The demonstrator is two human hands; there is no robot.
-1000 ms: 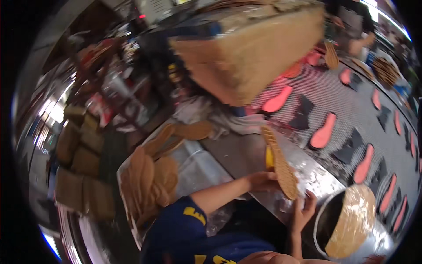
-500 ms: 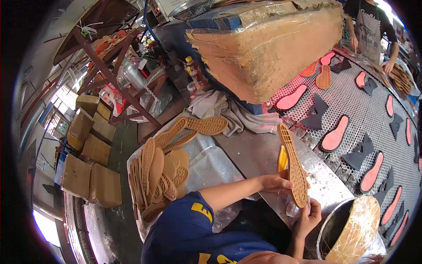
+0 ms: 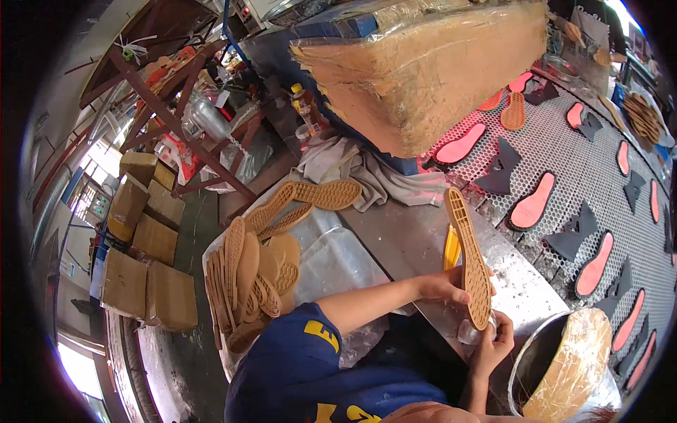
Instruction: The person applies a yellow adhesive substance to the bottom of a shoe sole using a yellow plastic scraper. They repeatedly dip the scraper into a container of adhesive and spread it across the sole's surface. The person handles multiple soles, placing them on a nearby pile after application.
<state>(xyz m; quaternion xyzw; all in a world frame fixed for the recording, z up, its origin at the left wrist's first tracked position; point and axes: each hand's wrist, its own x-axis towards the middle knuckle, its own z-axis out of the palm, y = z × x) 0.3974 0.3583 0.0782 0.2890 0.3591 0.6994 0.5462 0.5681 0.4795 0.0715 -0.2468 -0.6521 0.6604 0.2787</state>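
My left hand (image 3: 444, 286) is closed around the edge of a tan shoe sole (image 3: 468, 257), which stands long and tilted with its patterned tread in view. Close to the sole's lower end is my right hand (image 3: 491, 347), fingers curled by a crumpled whitish wad (image 3: 468, 332). The sole partly hides those fingertips, so what they grip is unclear. Behind the sole lies a yellow tool or handle (image 3: 452, 247) on the metal worktop (image 3: 412, 247). To the left, several more tan soles (image 3: 243, 271) are piled on a plastic-covered surface (image 3: 328, 264).
A honeycomb mesh belt (image 3: 536, 134) at the right carries pink-topped soles (image 3: 534, 201) and black shoe uppers (image 3: 573, 231). A large carton-covered box (image 3: 423, 84) stands ahead beside a grey cloth (image 3: 352, 169). A round container (image 3: 525, 359) is at lower right. Another person (image 3: 589, 35) works beyond the belt.
The view has shifted slightly. My left hand keeps the sole, and my right hand stays at its lower end. Across the belt, the other person's hands have lifted from the stack.
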